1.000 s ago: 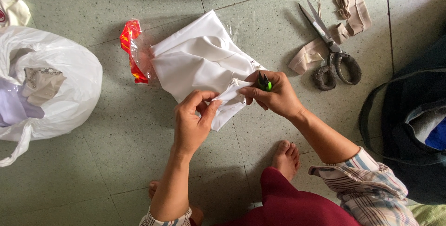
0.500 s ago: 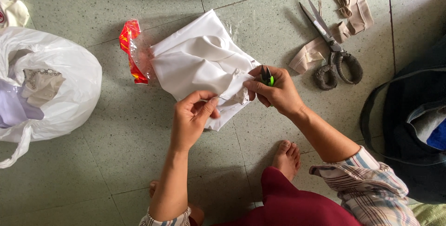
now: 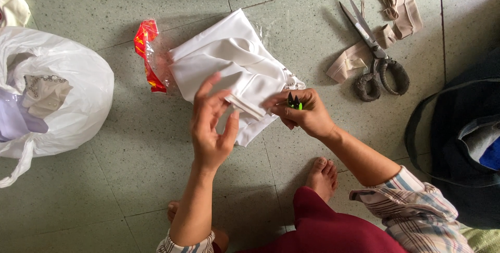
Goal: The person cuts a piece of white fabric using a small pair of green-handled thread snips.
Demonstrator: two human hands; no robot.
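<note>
Since the earlier frame, left hand (image 3: 211, 128) has let go of the cloth edge and opened; fingers now spread, palm tilted toward the white cloth (image 3: 234, 68), thumb just beside its folded lower edge, not clearly gripping anything. Right hand (image 3: 302, 112) stays closed around a small green-and-black snipper (image 3: 294, 102), blades pointing up from the fist, fingertips also pinching the cloth's lower right corner.

White cloth lies folded on the tiled floor (image 3: 130, 180), directly above both hands. Left forearm rises near vertical from the frame bottom; right forearm comes in diagonally from the lower right, striped sleeve at the elbow.

Relative to the cloth: red wrapper (image 3: 146, 55) touches its left edge; white plastic bag (image 3: 57, 91) well apart to the left; large scissors (image 3: 375, 55) and beige strips (image 3: 401, 3) to the right.
</note>
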